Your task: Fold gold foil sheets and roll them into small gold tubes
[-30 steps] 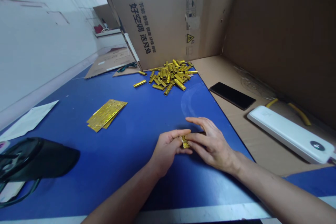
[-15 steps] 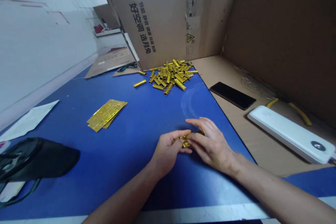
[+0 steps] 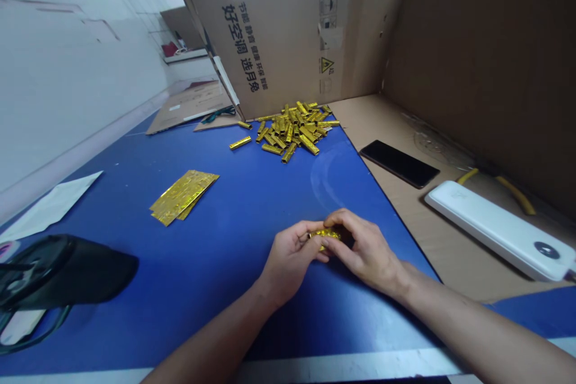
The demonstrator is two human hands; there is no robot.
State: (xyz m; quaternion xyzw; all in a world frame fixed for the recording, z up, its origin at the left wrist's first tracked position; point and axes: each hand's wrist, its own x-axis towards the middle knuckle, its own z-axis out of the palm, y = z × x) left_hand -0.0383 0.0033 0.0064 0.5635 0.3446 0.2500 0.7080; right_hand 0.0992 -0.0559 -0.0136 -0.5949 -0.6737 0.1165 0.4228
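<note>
Cardboard box panel [image 3: 270, 30]: stands upright far ahead of the fingers [image 3: 348, 222], with dark Chinese print.
Blue table top [image 3: 234, 252]: smooth surface, lies under the fingers.
Gold foil tubes [image 3: 288, 132]: thin crimped rolls in a loose pile, well ahead of the fingers.
Flat foil sheets [image 3: 182, 197]: wrinkled stack, left of the fingers.
Left hand [image 3: 290, 264]: fingers are curled and closed, pinching the foil piece.
Right hand [image 3: 366, 252]: fingers are bent and closed over the same piece.
Gold foil piece [image 3: 324, 235]: held between both hands' fingertips, partly hidden, its long axis running roughly left to right.
</note>
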